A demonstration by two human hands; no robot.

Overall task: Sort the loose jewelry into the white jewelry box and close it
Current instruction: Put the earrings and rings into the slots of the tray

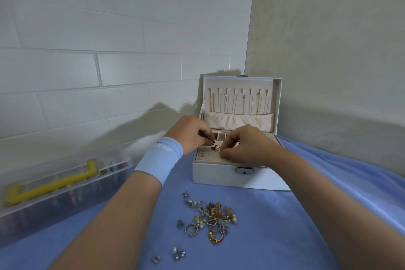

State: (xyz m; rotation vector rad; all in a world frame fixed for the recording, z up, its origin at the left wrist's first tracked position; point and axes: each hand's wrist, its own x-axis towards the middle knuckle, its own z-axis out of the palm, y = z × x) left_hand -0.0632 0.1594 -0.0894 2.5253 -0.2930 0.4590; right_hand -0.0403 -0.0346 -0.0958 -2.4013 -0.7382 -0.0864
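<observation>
White jewelry box [219,174]: on the blue cloth [285,226], lid [277,103] standing open at the back, latch [244,171] on the front wall facing the person. Loose jewelry [210,215] is heaped on the cloth just in front of the box. A few stray pieces [178,253] lie further out from the box, toward the person. Clear plastic case [54,184] with yellow handle, well left of the box.

Both hands work over the box's front tray. Left hand [190,133], pale blue wristband [157,158] behind it: fingers curled, tips drawn together above the earring panel [208,156]. Right hand [243,147]: also curled, tips down at the panel's right part. Both read as fine pinches, but I cannot tell whether either really holds a piece, since the fingertips cover it. A small reddish piece [214,148] sits on the tray between the hands.

Step in hand, by my reading: seating a small earring in the panel.
- Steady the piece with one hand and guide the post straight into its hole with the other.
- Press lightly and keep wrists off the box rim so it does not slide on the cloth.
- Lift later pieces from the heap singly, as it looks tangled.
- Most of the heap remains, so closing is far off.

Hard to see:
- The right hand hides the tray's right half.
- Compartments behind the panel are mostly covered.
- Necklaces [238,101] hang in the lid above a pouch [238,120], detail too small.
- Pieces in the heap cannot be counted.
</observation>
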